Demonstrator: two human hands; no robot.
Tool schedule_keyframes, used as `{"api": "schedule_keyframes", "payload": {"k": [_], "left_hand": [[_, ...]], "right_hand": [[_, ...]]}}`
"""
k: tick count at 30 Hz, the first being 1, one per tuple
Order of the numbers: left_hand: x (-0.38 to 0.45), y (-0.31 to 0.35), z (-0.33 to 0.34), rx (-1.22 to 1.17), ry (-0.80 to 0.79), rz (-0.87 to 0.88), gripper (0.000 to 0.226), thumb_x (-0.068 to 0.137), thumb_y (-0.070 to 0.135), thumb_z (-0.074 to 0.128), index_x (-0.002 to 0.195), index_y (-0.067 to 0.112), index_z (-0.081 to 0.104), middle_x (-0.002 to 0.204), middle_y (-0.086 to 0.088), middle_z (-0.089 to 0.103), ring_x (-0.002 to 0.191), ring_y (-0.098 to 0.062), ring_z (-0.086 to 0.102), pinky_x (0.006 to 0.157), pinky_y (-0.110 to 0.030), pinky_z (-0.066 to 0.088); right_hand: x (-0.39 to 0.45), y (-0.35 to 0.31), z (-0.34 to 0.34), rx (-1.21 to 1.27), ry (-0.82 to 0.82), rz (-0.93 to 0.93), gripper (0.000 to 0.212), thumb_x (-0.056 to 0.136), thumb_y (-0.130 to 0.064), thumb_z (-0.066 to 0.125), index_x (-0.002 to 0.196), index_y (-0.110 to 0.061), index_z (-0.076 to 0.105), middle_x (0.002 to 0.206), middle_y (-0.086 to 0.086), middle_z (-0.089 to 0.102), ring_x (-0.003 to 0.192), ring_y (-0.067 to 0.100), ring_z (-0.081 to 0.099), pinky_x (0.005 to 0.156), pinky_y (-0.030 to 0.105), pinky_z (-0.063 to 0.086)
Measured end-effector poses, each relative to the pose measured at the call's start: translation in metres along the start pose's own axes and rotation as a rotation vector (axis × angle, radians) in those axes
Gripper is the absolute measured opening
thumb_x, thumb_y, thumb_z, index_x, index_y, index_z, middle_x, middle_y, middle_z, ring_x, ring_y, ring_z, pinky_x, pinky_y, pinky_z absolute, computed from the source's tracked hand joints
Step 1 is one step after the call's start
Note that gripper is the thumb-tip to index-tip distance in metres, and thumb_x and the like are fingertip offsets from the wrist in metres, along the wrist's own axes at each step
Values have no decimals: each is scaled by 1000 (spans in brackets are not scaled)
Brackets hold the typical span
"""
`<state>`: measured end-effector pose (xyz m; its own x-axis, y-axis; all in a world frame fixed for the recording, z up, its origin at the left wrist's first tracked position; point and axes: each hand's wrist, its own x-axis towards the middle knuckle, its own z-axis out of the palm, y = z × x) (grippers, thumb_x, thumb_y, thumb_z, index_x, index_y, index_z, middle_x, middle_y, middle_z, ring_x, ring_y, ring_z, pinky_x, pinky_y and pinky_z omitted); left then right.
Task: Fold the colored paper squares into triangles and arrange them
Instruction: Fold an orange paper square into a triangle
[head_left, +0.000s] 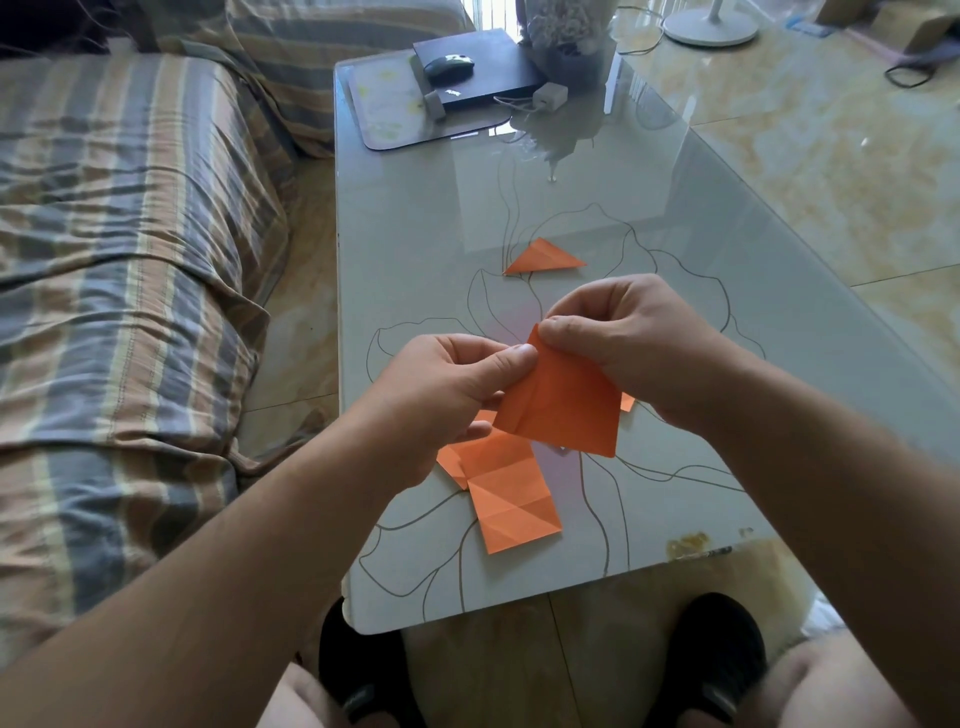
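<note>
over the worktop (415, 218) both hands pinch an orange square (563, 408) mid-fold, one finished triangle (543, 256) set beyond, creased sheets (511, 493) still waiting.

No readable text. Laptop (478, 65) bears a small light mark near its front corner, too blurred to read. Mouse (449, 64) shows a pale marking, not legible.

Orange paper (563, 410) aloft, folded triangle (543, 257) beyond
</note>
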<state>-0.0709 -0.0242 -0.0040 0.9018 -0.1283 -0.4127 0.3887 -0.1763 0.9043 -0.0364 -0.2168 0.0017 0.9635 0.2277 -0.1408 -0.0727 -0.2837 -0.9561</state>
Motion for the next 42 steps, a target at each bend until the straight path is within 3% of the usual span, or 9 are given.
{"api": "schedule_keyframes", "payload": {"k": [2, 7, 16, 25, 31, 33, 37, 40, 42], "left_hand": [[-1, 2, 0, 10, -10, -13, 20, 90, 41, 75, 90, 21, 78, 101, -8, 79, 100, -27, 76, 102, -59, 52], [-3, 3, -1, 45, -23, -22, 21, 90, 41, 75, 91, 20, 77, 93, -4, 79, 86, -15, 72, 102, -58, 53], [-5, 3, -3, 117, -59, -4, 19, 89, 41, 76, 86, 22, 79, 90, -4, 79, 86, -16, 70, 100, -53, 53], [-3, -5, -7, 247, -77, 138, 29, 93, 46, 72, 85, 18, 79, 79, -5, 73, 77, -16, 65, 80, -39, 50], [-3, -7, -5, 448, 0, 259, 42, 99, 51, 62, 73, 18, 69, 69, 3, 70, 52, -7, 47, 58, -29, 36], [-3, -6, -7, 455, -8, 276, 43, 99, 53, 61, 74, 19, 69, 68, 5, 69, 53, -10, 50, 58, -31, 40], [-1, -5, -12, 407, -29, 333, 33, 90, 56, 63, 83, 25, 72, 79, -3, 72, 81, -39, 66, 75, -54, 58], [-2, -5, -16, 356, 18, 348, 27, 89, 48, 64, 80, 23, 69, 77, -6, 72, 80, -42, 66, 71, -51, 55], [-2, -4, -17, 273, 47, 337, 28, 93, 40, 64, 78, 16, 66, 79, -12, 70, 78, -36, 71, 81, -56, 57]], "right_hand": [[0, -1, 0, 8, -6, 5, 18, 95, -15, 73, 78, -16, 76, 66, -7, 69, 59, 6, 60, 54, 21, 48], [2, -2, -4, 26, 42, 21, 16, 95, -14, 73, 79, -14, 76, 68, -4, 70, 61, 8, 62, 55, 24, 49], [4, -2, -10, 13, 74, 47, 17, 92, -16, 75, 75, -16, 77, 67, -2, 71, 59, 11, 63, 51, 23, 48], [3, -4, -15, 3, 91, 53, 17, 93, -16, 75, 76, -16, 77, 67, -2, 71, 58, 9, 63, 48, 19, 47], [5, -2, -17, 19, 96, 54, 14, 92, -16, 74, 79, -14, 77, 66, -3, 69, 57, 8, 61, 47, 18, 45], [6, -2, -17, 40, 99, 72, 14, 92, -15, 74, 78, -14, 76, 64, -4, 69, 54, 7, 61, 44, 17, 43], [9, -1, -21, 112, 126, 119, 13, 92, -14, 74, 79, -14, 76, 66, 1, 70, 58, 13, 64, 50, 22, 48], [14, 1, -28, 226, 184, 190, 11, 90, -15, 74, 79, -15, 76, 70, 4, 69, 62, 19, 64, 61, 31, 52], [15, 2, -32, 276, 189, 226, 9, 89, -15, 74, 80, -15, 75, 71, 5, 68, 64, 19, 64, 63, 33, 53]]}}
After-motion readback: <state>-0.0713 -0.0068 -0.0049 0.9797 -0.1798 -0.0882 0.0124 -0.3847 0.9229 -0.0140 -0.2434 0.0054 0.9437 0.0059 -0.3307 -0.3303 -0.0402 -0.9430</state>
